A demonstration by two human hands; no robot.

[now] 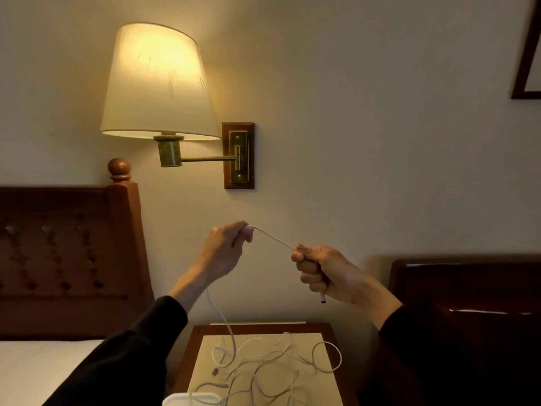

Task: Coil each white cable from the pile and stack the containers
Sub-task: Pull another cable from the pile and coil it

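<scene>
Both hands are raised in front of the wall with one white cable stretched between them. My left hand pinches it at the fingertips, and the cable hangs from that hand down to the pile. My right hand is fisted around the other end, whose plug sticks out below the fist. A tangled pile of white cables lies on the nightstand below. The rim of a white container shows at the bottom edge, partly cut off.
A lit wall lamp on a brass arm hangs above left. A wooden headboard and white bed are at left. Dark wooden furniture stands to the right of the nightstand. A picture frame corner is at top right.
</scene>
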